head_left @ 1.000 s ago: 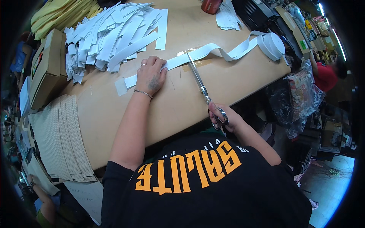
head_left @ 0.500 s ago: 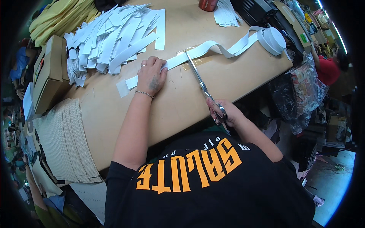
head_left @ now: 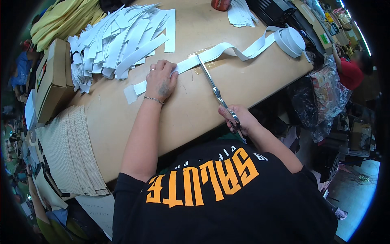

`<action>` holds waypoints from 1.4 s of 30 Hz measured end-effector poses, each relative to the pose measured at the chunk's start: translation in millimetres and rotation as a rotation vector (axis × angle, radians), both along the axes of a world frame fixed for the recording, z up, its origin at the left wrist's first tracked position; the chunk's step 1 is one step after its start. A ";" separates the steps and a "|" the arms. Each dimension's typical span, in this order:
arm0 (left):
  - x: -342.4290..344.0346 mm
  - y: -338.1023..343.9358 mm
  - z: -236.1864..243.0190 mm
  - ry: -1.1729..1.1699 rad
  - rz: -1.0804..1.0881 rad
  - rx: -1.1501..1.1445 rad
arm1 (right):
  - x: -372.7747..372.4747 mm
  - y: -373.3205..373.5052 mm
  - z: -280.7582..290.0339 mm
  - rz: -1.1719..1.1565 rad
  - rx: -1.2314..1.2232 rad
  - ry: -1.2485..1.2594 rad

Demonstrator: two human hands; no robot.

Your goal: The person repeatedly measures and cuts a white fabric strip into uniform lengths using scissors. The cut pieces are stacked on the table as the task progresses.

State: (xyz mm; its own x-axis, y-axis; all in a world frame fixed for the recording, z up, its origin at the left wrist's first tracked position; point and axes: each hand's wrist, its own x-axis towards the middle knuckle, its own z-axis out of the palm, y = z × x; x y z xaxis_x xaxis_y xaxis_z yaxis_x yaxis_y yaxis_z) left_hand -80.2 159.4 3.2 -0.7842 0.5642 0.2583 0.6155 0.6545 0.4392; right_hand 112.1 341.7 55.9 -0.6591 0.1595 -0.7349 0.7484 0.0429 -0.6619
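Observation:
A wide white band (head_left: 213, 53) runs across the table from a loose roll (head_left: 291, 40) at the far right. My left hand (head_left: 163, 79) presses the band down, fingers bent and close together, thumb lying along it; the fingertips are partly hidden. Just beyond, toward the roll, the blades of long metal scissors (head_left: 208, 75) lie across the band, over brown tape on the tabletop. My right hand (head_left: 241, 118) grips the scissors by their handles at the table's near edge. The band's free end pokes out left of my left hand, beside a clear tape patch (head_left: 130, 94).
A heap of cut white strips (head_left: 122, 40) covers the far left of the table (head_left: 191, 110). Beside it stand a cardboard box (head_left: 55, 81) and yellow cloth (head_left: 65, 20). Layered beige sheets (head_left: 71, 150) lie near left. A red can (head_left: 221, 4) and more strips (head_left: 240, 14) are at the back.
The scissor handles have come closer together in my right hand, with the blades still across the band. My left hand keeps its place on the band.

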 end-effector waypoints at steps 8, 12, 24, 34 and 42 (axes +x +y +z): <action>0.3 0.6 0.5 0.012 0.002 -0.003 | -3.4 -1.6 2.4 0.011 0.036 -0.015; 0.9 0.0 0.7 0.013 0.006 -0.006 | -1.7 2.4 -2.0 0.031 0.013 -0.004; 0.7 1.2 0.4 0.023 0.007 0.000 | -18.6 14.7 -3.7 0.064 -0.068 0.022; 0.4 0.0 -0.9 0.039 0.007 0.002 | -26.9 12.7 -7.7 0.065 0.029 0.085; -0.1 -0.7 -2.6 0.039 -0.001 0.007 | -28.4 6.9 -4.9 0.062 0.067 0.042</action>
State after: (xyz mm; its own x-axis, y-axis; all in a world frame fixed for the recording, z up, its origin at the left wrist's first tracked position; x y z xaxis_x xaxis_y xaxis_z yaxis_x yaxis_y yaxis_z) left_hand -80.3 158.7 0.7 -0.7727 0.5632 0.2928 0.6331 0.6506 0.4194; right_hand 83.7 348.6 50.9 -0.6996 0.1656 -0.6951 0.7143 0.1336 -0.6870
